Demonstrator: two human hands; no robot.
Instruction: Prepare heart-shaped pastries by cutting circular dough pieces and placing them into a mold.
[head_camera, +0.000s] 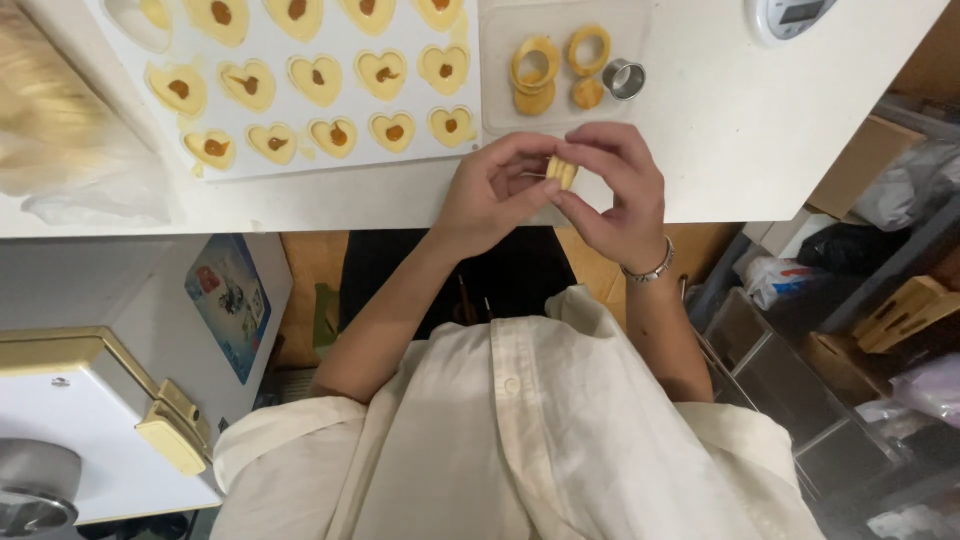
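Nearest the camera is the person's cream shirt (520, 440), and beyond it both forearms reach to the near edge of the white desk (740, 130). The left hand (492, 195) and the right hand (618, 190) meet there, each closed in a fingertip pinch on one small piece of pale dough (562, 171), held just above the desk edge. It looks light, soft and easily dented, so I judge it is best held by its rim with light pressure. Farther left lies a white mould (300, 150) of heart-shaped pastries with brown filling. Straight beyond the hands, a clear tray (500, 110) carries dough rings (537, 62) and a small metal cutter (624, 78).
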